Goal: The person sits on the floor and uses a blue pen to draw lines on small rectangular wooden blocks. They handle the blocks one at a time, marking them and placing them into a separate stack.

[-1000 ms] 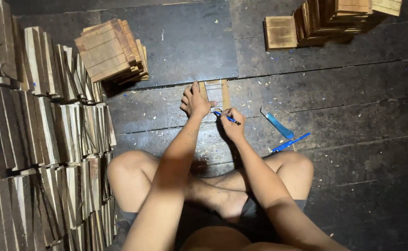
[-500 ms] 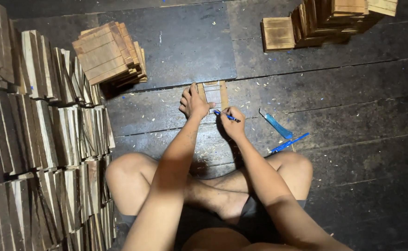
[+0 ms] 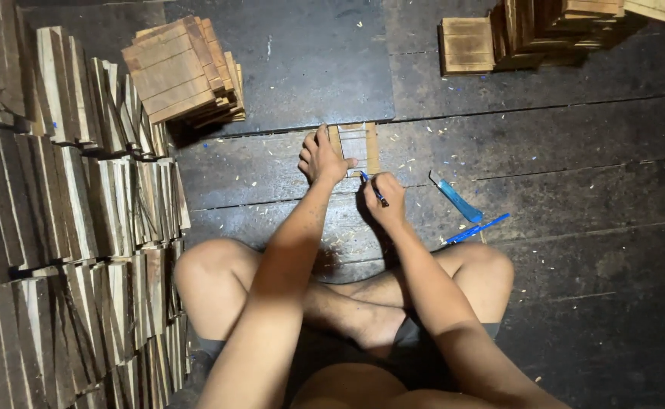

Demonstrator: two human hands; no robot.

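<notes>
- Floorboards (image 3: 575,151) are occupied by a cross-legged person; a small wooden panel (image 3: 359,144) lies just beyond the knees.
- The panel is pinned flat by the left hand (image 3: 319,157), fingers spread.
- A blue pen (image 3: 373,188) is gripped by the right hand (image 3: 385,198), tip at the panel's near edge.

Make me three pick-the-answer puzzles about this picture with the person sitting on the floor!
1. Where is the small wooden panel?
A. On the floor under the left hand
B. On the person's knee
C. On top of the stack

2. What colour is the tool in the right hand?
A. Red
B. Blue
C. Yellow

3. How are the right fingers?
A. Spread flat
B. Closed round the tool
C. Hidden

Answers: 1 A, the left hand presses it to the floor. 2 B, its handle shows blue. 3 B, they wrap the handle.
</notes>
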